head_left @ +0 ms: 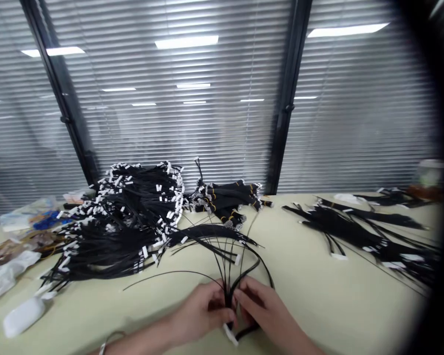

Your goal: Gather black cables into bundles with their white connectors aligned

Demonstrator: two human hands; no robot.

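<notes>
Near the table's front edge, my left hand (203, 310) is closed around a bundle of black cables (228, 299), thumb laid across it. A white connector (230, 334) sticks out below that thumb. My right hand (257, 303) pinches black cable at the bundle's right side, its fingertips close to the left ones. Above the hands the loose wire ends fan out upward, one thin wire curving far to the left. A thicker cable loops round on the right and passes behind my right hand. Some fingertips are hidden by the cables.
A big heap of black cables (126, 236) with white connectors covers the left of the table. Yellow-banded cable bundles (233, 197) lie at the back. More cables (340, 224) are spread at right. A white rounded case (24, 316) and plastic bags (11, 276) lie left.
</notes>
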